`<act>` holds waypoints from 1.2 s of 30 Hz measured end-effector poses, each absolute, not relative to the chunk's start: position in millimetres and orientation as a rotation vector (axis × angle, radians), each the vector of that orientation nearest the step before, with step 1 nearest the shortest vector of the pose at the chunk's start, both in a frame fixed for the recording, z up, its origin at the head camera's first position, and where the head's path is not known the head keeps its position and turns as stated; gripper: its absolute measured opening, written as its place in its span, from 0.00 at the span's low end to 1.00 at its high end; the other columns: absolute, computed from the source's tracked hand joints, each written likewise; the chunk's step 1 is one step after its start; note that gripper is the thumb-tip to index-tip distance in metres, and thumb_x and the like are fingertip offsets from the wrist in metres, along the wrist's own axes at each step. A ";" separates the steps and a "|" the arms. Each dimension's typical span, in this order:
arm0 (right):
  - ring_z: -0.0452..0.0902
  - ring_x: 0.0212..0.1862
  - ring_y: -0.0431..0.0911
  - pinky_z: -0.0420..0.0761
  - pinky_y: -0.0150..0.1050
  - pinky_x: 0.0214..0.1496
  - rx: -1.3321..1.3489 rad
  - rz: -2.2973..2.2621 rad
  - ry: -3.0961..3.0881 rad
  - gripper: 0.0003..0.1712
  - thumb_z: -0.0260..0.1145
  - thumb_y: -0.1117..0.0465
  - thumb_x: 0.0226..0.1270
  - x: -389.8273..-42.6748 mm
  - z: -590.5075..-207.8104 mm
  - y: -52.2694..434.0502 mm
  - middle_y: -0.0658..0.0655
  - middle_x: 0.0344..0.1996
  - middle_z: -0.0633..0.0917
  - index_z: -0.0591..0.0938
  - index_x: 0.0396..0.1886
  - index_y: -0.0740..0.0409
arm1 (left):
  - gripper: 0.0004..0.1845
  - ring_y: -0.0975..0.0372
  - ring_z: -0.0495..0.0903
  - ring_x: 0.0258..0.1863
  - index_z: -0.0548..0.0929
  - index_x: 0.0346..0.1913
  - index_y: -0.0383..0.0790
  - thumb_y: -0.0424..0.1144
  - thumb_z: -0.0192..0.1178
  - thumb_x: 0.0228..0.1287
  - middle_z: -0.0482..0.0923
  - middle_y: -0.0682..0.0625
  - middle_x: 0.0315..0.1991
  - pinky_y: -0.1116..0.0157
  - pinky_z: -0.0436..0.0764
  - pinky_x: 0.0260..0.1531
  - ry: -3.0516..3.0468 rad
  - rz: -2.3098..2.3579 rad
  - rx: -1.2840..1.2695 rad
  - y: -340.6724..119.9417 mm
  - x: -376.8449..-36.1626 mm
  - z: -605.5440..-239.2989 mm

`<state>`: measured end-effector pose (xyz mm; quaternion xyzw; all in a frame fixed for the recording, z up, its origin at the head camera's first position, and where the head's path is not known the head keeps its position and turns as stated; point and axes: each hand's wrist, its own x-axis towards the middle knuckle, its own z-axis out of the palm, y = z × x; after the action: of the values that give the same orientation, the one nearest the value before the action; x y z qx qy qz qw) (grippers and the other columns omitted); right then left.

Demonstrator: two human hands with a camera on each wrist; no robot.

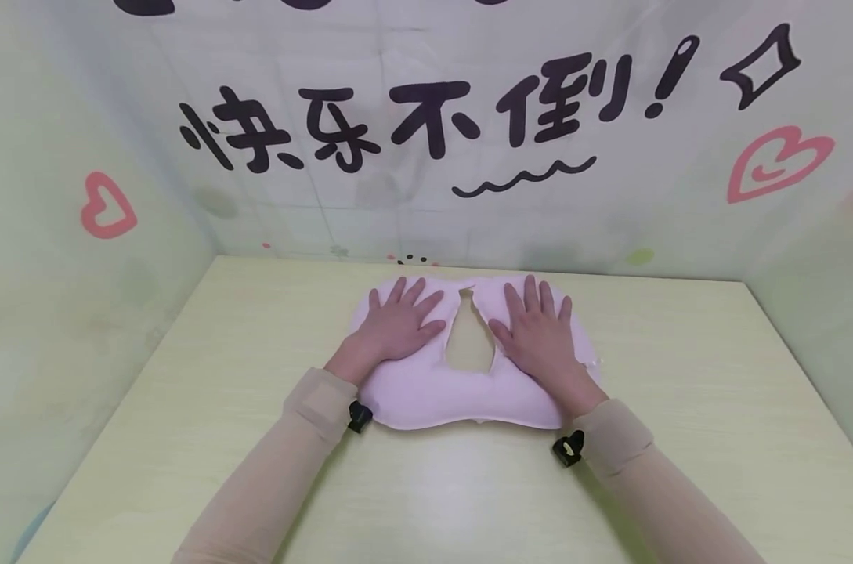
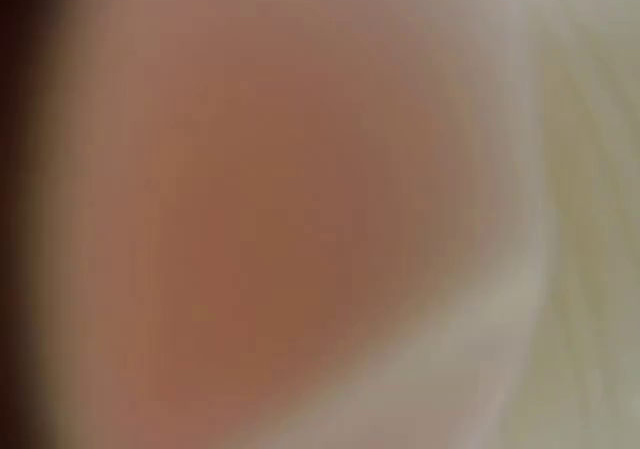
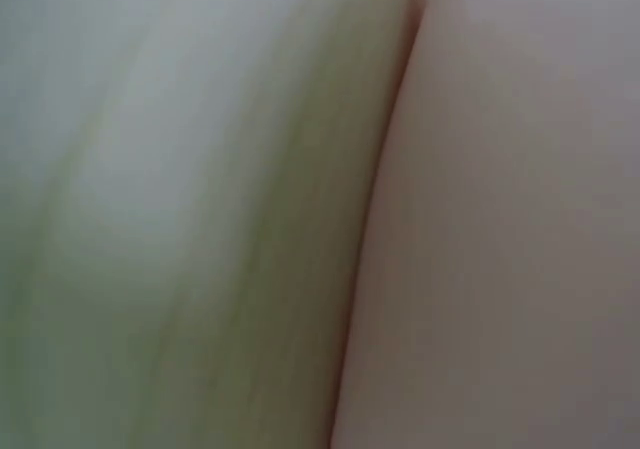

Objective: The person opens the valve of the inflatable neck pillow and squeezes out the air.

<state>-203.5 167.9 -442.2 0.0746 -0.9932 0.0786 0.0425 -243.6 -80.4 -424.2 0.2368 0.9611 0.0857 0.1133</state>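
A pale pink U-shaped neck pillow (image 1: 461,399) lies flat on the table, its two arms pointing to the back wall and nearly meeting at the far end. Bare table shows through the opening in its middle. My left hand (image 1: 401,325) rests palm down on the left arm of the pillow, fingers straight and spread. On the right arm lies my right hand (image 1: 540,337), also flat with fingers spread. Blurred skin fills much of the left wrist view. The right wrist view has a blurred pinkish surface beside the table.
The pale wood-grain table (image 1: 207,392) reaches back to a printed wall sheet (image 1: 370,219) with black writing and pink hearts. More printed sheeting closes in the left and right sides. Each wrist carries a small black camera (image 1: 359,417).
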 end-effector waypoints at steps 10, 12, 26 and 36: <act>0.43 0.79 0.68 0.44 0.74 0.73 0.228 0.234 -3.071 0.42 0.54 0.40 0.79 -205.7 -442.8 168.5 0.73 0.79 0.53 0.58 0.81 0.59 | 0.34 0.43 0.37 0.81 0.56 0.83 0.56 0.62 0.38 0.81 0.44 0.45 0.83 0.30 0.38 0.70 2.819 0.246 0.714 -80.1 -245.3 -429.7; 0.43 0.79 0.68 0.44 0.74 0.73 0.225 0.246 -3.079 0.43 0.54 0.40 0.79 -205.9 -441.3 168.6 0.73 0.79 0.52 0.57 0.82 0.59 | 0.33 0.43 0.37 0.81 0.57 0.82 0.56 0.62 0.39 0.81 0.44 0.44 0.83 0.30 0.38 0.70 2.824 0.253 0.713 -79.6 -245.1 -429.2; 0.44 0.79 0.67 0.44 0.73 0.73 0.227 0.267 -3.134 0.44 0.54 0.40 0.78 -207.4 -438.9 168.5 0.71 0.80 0.52 0.55 0.83 0.58 | 0.34 0.41 0.47 0.80 0.61 0.81 0.54 0.61 0.44 0.79 0.52 0.43 0.81 0.30 0.43 0.70 2.823 0.284 0.698 -78.0 -246.5 -426.6; 0.45 0.79 0.68 0.46 0.74 0.73 0.242 0.263 -3.155 0.43 0.53 0.40 0.79 -205.3 -437.2 168.7 0.71 0.79 0.53 0.57 0.82 0.58 | 0.33 0.41 0.45 0.80 0.61 0.81 0.53 0.60 0.43 0.80 0.51 0.43 0.82 0.29 0.43 0.70 2.773 0.309 0.691 -77.5 -249.9 -422.4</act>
<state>-205.3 168.7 -437.2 0.0762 -0.9935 0.0828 -0.0167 -249.9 -77.5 -422.4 0.2383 0.9561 0.1064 0.1330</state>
